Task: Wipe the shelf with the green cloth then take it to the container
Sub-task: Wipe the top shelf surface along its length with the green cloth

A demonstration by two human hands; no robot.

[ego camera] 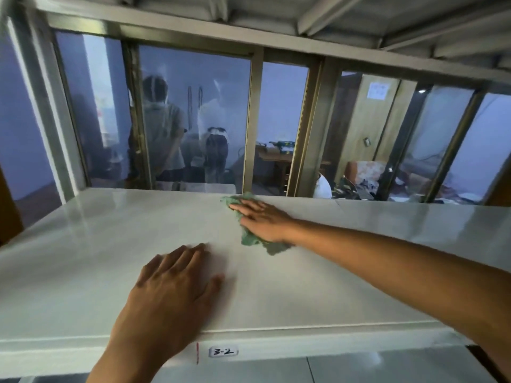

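A white shelf (83,258) fills the lower half of the view. Near its back edge, right of the middle, lies a crumpled green cloth (250,237). My right hand (262,218) presses flat on the cloth with straight fingers pointing left; the cloth sticks out past the fingertips and below the palm. My left hand (177,283) rests flat on the bare shelf near the front edge, fingers spread. No container is in view.
The shelf's front lip carries a label reading 3-2 (223,351) and a red mark. Another shelf (276,12) runs close overhead. Behind the shelf stands a glass window (193,120) with metal frames; a person (163,128) is seen through it.
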